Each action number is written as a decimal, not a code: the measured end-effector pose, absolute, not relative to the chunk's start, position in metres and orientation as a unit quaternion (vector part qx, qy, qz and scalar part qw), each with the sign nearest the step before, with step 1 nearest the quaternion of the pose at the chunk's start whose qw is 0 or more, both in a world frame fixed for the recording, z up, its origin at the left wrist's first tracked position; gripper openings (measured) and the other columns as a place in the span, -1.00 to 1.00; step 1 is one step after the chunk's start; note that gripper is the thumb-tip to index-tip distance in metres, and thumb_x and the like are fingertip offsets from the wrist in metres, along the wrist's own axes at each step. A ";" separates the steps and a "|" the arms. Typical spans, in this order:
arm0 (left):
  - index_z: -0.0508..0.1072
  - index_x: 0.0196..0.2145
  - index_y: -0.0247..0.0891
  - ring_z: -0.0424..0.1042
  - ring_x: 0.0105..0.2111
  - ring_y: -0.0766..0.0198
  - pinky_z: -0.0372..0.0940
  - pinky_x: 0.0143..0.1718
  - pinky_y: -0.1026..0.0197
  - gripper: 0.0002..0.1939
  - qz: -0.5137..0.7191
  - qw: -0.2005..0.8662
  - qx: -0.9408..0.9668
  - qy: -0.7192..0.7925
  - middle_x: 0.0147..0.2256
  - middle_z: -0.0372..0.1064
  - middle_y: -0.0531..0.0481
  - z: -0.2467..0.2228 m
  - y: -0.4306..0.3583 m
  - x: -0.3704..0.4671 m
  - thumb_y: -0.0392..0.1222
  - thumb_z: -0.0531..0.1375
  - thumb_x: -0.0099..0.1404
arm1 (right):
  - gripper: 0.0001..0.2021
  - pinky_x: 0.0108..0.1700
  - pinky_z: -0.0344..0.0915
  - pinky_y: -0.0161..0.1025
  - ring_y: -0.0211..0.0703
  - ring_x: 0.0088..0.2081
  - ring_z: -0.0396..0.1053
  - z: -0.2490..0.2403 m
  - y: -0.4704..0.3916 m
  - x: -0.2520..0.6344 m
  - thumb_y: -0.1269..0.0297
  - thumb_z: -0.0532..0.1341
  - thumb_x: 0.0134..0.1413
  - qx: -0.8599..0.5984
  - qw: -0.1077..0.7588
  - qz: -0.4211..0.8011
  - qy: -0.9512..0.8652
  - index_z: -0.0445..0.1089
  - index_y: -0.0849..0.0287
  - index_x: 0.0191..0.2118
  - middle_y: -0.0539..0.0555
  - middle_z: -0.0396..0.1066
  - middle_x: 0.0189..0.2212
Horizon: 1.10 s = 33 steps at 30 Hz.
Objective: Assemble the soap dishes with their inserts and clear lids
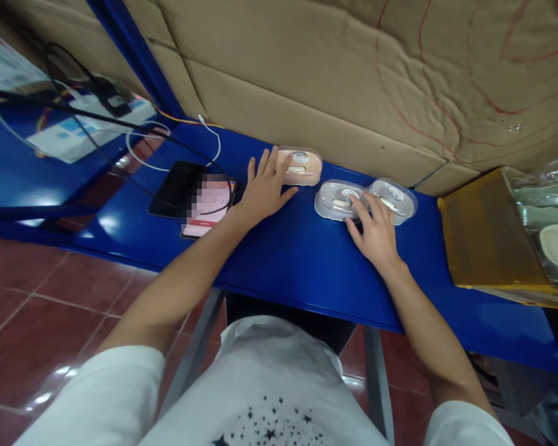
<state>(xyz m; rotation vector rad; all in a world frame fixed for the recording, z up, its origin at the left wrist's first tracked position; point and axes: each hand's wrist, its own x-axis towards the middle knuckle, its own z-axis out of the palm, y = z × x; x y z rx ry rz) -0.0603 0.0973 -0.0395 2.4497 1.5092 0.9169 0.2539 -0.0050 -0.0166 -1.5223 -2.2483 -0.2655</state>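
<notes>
I have the left hand (pixel 267 189) flat and loose, fingers spread, its fingertips over the left end of a peach, rounded-oblong plastic case (pixel 310 166) under a clear, shiny cover. It lies near the back of a glossy blue tabletop (pixel 283 260), close to the brown cardboard panel (pixel 279 80). My right hand (pixel 376 232) is open too, fingers extended over a pair of pale grey, rounded-oblong plastic cases side by side: the index finger reaches onto the left grey case (pixel 328 195), the other fingers lie over the right grey case (pixel 405 203). How firmly either hand presses, I cannot tell. I see a phone with a pink screen (pixel 216 207), partly blurred, left of the left hand, and a brown cardboard box with yellow tape (pixel 490 232) right of the grey cases.
</notes>
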 end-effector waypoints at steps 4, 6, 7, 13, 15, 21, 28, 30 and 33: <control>0.21 0.48 -0.17 0.01 0.50 -0.47 -0.19 0.40 -0.67 -0.25 0.278 0.047 0.813 0.509 0.51 0.03 -0.42 -0.035 0.091 -0.058 0.18 0.19 0.49 | -0.47 0.37 0.23 0.37 0.35 0.42 0.24 -0.019 -0.005 0.252 0.09 0.11 0.52 -0.559 0.210 -0.104 -0.795 0.28 0.12 0.47 0.35 0.31 0.40; 0.30 0.42 -0.22 0.05 0.48 -0.47 -0.17 0.39 -0.66 -0.31 0.270 0.040 0.814 0.513 0.47 0.09 -0.46 -0.027 0.085 -0.058 0.15 0.22 0.48 | -0.46 0.38 0.21 0.39 0.36 0.42 0.22 -0.021 -0.003 0.255 0.10 0.11 0.51 -0.567 0.213 -0.103 -0.789 0.26 0.12 0.47 0.35 0.29 0.41; 0.34 0.37 -0.24 0.06 0.47 -0.47 -0.16 0.40 -0.65 -0.33 0.268 0.038 0.817 0.510 0.45 0.11 -0.48 -0.023 0.082 -0.058 0.14 0.25 0.46 | -0.46 0.38 0.20 0.40 0.37 0.43 0.22 -0.023 -0.003 0.256 0.10 0.11 0.50 -0.570 0.214 -0.102 -0.787 0.25 0.11 0.48 0.35 0.28 0.41; 0.45 0.19 -0.19 0.04 0.49 -0.40 -0.06 0.45 -0.50 -0.44 0.243 0.072 0.878 0.406 0.44 0.14 -0.38 -0.007 0.062 -0.050 0.05 0.39 0.34 | -0.35 0.37 0.15 0.47 0.43 0.46 0.14 -0.027 -0.002 0.262 0.02 0.16 0.45 -0.563 0.224 -0.111 -0.788 0.12 0.05 0.53 0.38 0.12 0.50; 0.43 0.19 -0.20 0.12 0.47 -0.35 0.08 0.41 -0.44 -0.48 0.222 0.087 0.894 0.379 0.41 0.19 -0.37 -0.003 0.055 -0.045 -0.02 0.38 0.34 | -0.35 0.38 0.14 0.44 0.42 0.47 0.12 -0.027 -0.004 0.258 0.00 0.17 0.45 -0.554 0.224 -0.115 -0.794 0.13 0.05 0.53 0.38 0.09 0.51; 0.40 0.17 -0.17 0.21 0.41 -0.28 0.30 0.31 -0.30 -0.44 0.204 0.125 0.910 0.338 0.38 0.22 -0.30 0.007 0.048 -0.048 -0.31 0.29 0.21 | -0.37 0.38 0.11 0.45 0.43 0.46 0.14 -0.024 -0.010 0.249 0.02 0.13 0.49 -0.540 0.210 -0.090 -0.810 0.09 -0.06 0.55 0.32 0.11 0.51; 0.40 0.09 -0.19 0.32 0.30 -0.22 0.29 0.31 -0.24 -0.50 0.204 0.166 0.929 0.261 0.27 0.32 -0.27 0.014 0.043 -0.049 -0.09 0.41 0.25 | -0.40 0.38 0.13 0.41 0.40 0.46 0.14 -0.024 -0.009 0.253 0.03 0.12 0.50 -0.544 0.198 -0.090 -0.810 0.14 -0.04 0.53 0.33 0.12 0.50; 0.41 0.06 -0.18 0.36 0.25 -0.18 0.31 0.28 -0.22 -0.52 0.206 0.166 0.932 0.249 0.23 0.35 -0.24 0.013 0.041 -0.045 -0.08 0.43 0.25 | -0.39 0.39 0.11 0.41 0.41 0.47 0.13 -0.022 -0.010 0.252 0.02 0.12 0.50 -0.542 0.198 -0.086 -0.812 0.11 -0.03 0.55 0.33 0.12 0.51; 0.42 0.06 -0.16 0.39 0.20 -0.13 0.34 0.24 -0.16 -0.54 0.201 0.163 0.935 0.242 0.20 0.36 -0.20 0.011 0.039 -0.041 -0.08 0.43 0.26 | -0.36 0.40 0.08 0.40 0.40 0.49 0.11 -0.020 -0.012 0.249 0.02 0.12 0.50 -0.528 0.194 -0.076 -0.823 0.05 -0.07 0.57 0.29 0.09 0.53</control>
